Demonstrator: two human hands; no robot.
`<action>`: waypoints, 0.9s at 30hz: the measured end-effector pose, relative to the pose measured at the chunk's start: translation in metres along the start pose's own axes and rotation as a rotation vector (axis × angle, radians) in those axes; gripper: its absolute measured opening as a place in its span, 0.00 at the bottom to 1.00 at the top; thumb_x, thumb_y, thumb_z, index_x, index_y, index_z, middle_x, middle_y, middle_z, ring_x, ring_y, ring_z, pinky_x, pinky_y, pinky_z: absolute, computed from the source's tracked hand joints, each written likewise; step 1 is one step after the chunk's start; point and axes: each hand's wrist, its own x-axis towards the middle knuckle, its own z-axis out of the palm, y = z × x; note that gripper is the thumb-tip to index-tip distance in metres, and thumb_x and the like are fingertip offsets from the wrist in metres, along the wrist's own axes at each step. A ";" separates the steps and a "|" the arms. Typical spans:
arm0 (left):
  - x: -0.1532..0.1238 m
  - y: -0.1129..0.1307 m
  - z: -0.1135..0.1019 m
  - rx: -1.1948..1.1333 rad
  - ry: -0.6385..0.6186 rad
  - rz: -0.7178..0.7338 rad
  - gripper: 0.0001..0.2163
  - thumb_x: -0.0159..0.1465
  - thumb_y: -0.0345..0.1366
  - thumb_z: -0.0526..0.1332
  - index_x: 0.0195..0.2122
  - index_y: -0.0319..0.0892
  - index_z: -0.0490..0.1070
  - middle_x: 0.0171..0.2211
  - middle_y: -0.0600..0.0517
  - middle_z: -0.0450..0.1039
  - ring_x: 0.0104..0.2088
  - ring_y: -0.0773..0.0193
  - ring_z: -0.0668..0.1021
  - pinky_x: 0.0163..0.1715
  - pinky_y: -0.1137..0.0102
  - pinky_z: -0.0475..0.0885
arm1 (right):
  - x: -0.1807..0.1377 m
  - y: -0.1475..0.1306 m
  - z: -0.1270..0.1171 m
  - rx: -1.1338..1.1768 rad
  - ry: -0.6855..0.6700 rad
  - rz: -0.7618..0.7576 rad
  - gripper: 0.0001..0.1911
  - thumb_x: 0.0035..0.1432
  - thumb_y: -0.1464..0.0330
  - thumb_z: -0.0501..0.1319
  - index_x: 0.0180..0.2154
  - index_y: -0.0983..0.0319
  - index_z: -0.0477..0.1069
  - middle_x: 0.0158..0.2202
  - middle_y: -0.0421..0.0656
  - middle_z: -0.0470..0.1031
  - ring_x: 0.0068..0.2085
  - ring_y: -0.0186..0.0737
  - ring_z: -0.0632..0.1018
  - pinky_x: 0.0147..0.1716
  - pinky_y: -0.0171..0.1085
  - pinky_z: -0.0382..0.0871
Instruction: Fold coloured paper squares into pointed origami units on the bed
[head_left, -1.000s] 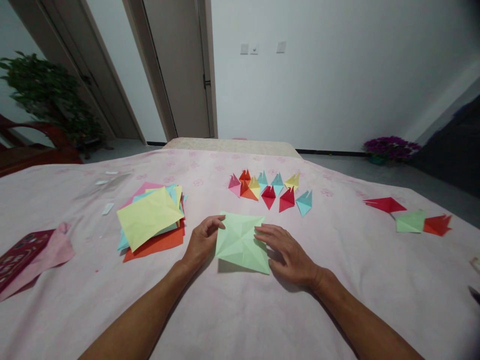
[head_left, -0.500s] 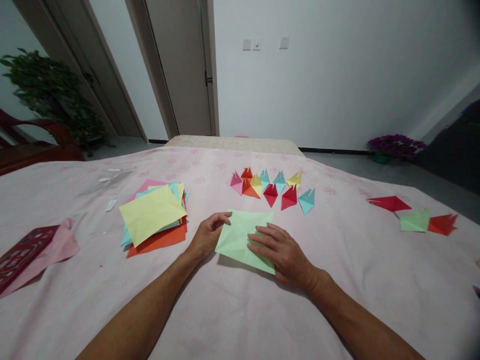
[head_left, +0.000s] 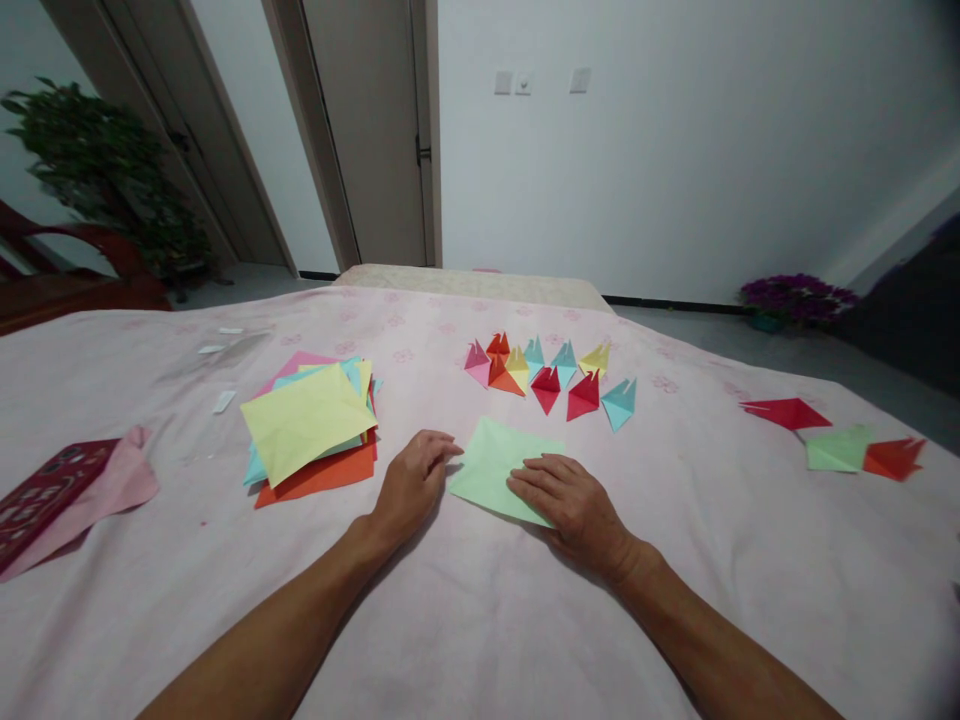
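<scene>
A light green square sheet of paper lies on the cloth in front of me, slightly creased. My right hand rests over its near right part, fingers stretched across the top and the thumb hidden, apparently beneath the edge. Just off the sheet's left side is my left hand, fingers loosely bent and holding nothing. Beyond the sheet stand several small folded paper cranes in pink, orange, yellow, blue and red.
A stack of coloured paper sheets lies to the left, yellow on top. Farther left are a dark red box and pink cloth. At the right lie a red folded paper, a green one and an orange one.
The green sheet has shifted right and lies flatter. My left hand has let go of its left edge; my right hand stays on it.
</scene>
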 end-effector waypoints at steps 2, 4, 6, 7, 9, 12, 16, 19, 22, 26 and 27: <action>-0.007 0.008 -0.007 0.157 -0.085 0.058 0.13 0.62 0.26 0.55 0.39 0.46 0.77 0.43 0.49 0.75 0.45 0.59 0.77 0.47 0.63 0.74 | 0.001 -0.001 -0.001 0.029 -0.035 0.005 0.20 0.61 0.68 0.59 0.55 0.58 0.71 0.52 0.48 0.77 0.53 0.50 0.74 0.54 0.51 0.65; -0.012 0.014 -0.011 0.275 -0.176 0.087 0.12 0.62 0.29 0.57 0.42 0.47 0.78 0.45 0.48 0.76 0.46 0.57 0.77 0.46 0.62 0.74 | 0.003 -0.003 -0.003 0.060 -0.049 0.020 0.18 0.61 0.68 0.59 0.53 0.58 0.72 0.51 0.47 0.77 0.52 0.49 0.74 0.53 0.50 0.65; -0.015 0.018 -0.013 0.371 -0.258 0.116 0.12 0.62 0.32 0.60 0.45 0.47 0.78 0.48 0.47 0.76 0.48 0.54 0.77 0.48 0.59 0.73 | 0.004 -0.004 -0.006 0.094 -0.042 0.042 0.15 0.63 0.66 0.59 0.51 0.58 0.74 0.49 0.47 0.78 0.50 0.48 0.75 0.51 0.49 0.66; -0.016 0.020 -0.013 0.407 -0.288 0.129 0.13 0.62 0.33 0.61 0.46 0.47 0.77 0.49 0.47 0.76 0.49 0.53 0.77 0.49 0.58 0.73 | 0.005 -0.004 -0.006 0.114 -0.032 0.055 0.14 0.64 0.64 0.58 0.50 0.58 0.74 0.49 0.47 0.78 0.49 0.47 0.76 0.50 0.49 0.67; -0.016 0.020 -0.014 0.446 -0.318 0.137 0.13 0.61 0.36 0.63 0.48 0.48 0.77 0.50 0.47 0.76 0.50 0.51 0.76 0.50 0.56 0.72 | 0.005 -0.004 -0.008 0.159 -0.003 0.080 0.14 0.65 0.61 0.58 0.48 0.58 0.75 0.47 0.48 0.78 0.47 0.46 0.76 0.49 0.48 0.68; -0.015 0.017 -0.016 0.441 -0.324 0.119 0.12 0.60 0.36 0.65 0.45 0.48 0.78 0.51 0.48 0.77 0.50 0.51 0.77 0.50 0.57 0.72 | 0.003 -0.001 -0.008 0.232 0.035 0.109 0.14 0.65 0.60 0.58 0.46 0.58 0.77 0.43 0.48 0.79 0.44 0.45 0.77 0.45 0.46 0.69; -0.017 0.013 -0.017 0.402 -0.294 0.092 0.10 0.59 0.35 0.67 0.42 0.48 0.78 0.50 0.48 0.77 0.51 0.52 0.77 0.50 0.58 0.72 | 0.001 0.003 -0.005 0.311 0.085 0.146 0.14 0.66 0.60 0.56 0.44 0.57 0.78 0.39 0.46 0.80 0.41 0.43 0.77 0.42 0.43 0.70; -0.018 0.014 -0.013 0.373 -0.243 0.092 0.09 0.58 0.33 0.67 0.41 0.47 0.76 0.49 0.49 0.77 0.50 0.53 0.77 0.49 0.58 0.71 | 0.001 0.003 -0.003 0.357 0.113 0.194 0.14 0.67 0.62 0.55 0.42 0.58 0.79 0.38 0.46 0.80 0.39 0.42 0.77 0.41 0.42 0.70; -0.019 0.016 -0.009 0.347 -0.227 0.092 0.06 0.58 0.31 0.67 0.37 0.46 0.74 0.47 0.50 0.78 0.48 0.55 0.78 0.47 0.60 0.71 | 0.002 0.002 -0.003 0.383 0.102 0.205 0.13 0.67 0.64 0.56 0.40 0.58 0.79 0.37 0.45 0.80 0.39 0.42 0.77 0.42 0.43 0.70; -0.019 0.016 -0.008 0.301 -0.204 0.067 0.04 0.59 0.30 0.66 0.33 0.45 0.73 0.44 0.51 0.78 0.46 0.57 0.78 0.47 0.61 0.71 | 0.002 0.004 -0.003 0.396 0.102 0.215 0.10 0.65 0.64 0.59 0.39 0.57 0.79 0.37 0.45 0.80 0.39 0.43 0.77 0.42 0.43 0.70; -0.019 0.016 -0.008 0.275 -0.197 0.053 0.03 0.60 0.30 0.64 0.33 0.45 0.73 0.43 0.52 0.78 0.46 0.58 0.78 0.47 0.62 0.71 | 0.001 0.005 -0.003 0.400 0.117 0.218 0.09 0.63 0.65 0.60 0.40 0.57 0.79 0.37 0.46 0.80 0.39 0.43 0.77 0.42 0.44 0.70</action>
